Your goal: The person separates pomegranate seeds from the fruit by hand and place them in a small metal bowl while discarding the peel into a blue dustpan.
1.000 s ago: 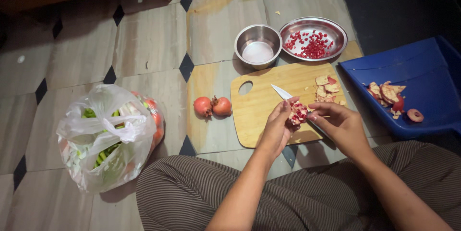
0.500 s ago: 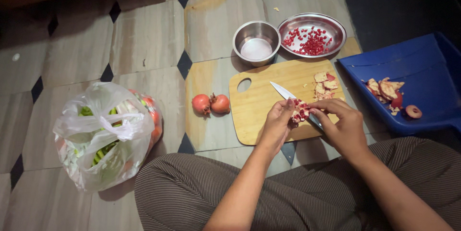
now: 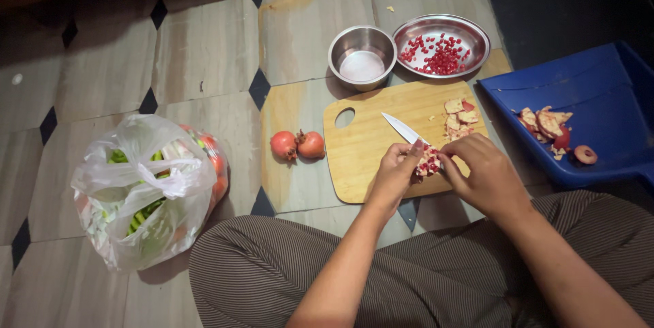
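My left hand [image 3: 394, 177] and my right hand [image 3: 488, 177] meet over the near edge of a wooden cutting board [image 3: 364, 151]. Both pinch a broken pomegranate piece [image 3: 429, 162] with red seeds showing between the fingers. A knife [image 3: 403, 128] points away from my hands across the board; its handle is hidden under them, so I cannot tell whether a hand holds it. Pale peel scraps [image 3: 460, 118] lie on the board's far right corner. Beyond the board stand a steel plate of red seeds [image 3: 477, 35] and a steel bowl [image 3: 344, 45].
Two whole pomegranates [image 3: 298, 145] sit on the tiled floor left of the board. A tied plastic bag of vegetables [image 3: 146, 188] lies further left. A blue tray [image 3: 613, 89] with peel pieces is at the right. My crossed legs in striped trousers [image 3: 272, 273] fill the near edge.
My hands stay together on the pomegranate piece with only small finger movement. The knife and the other things have not moved.
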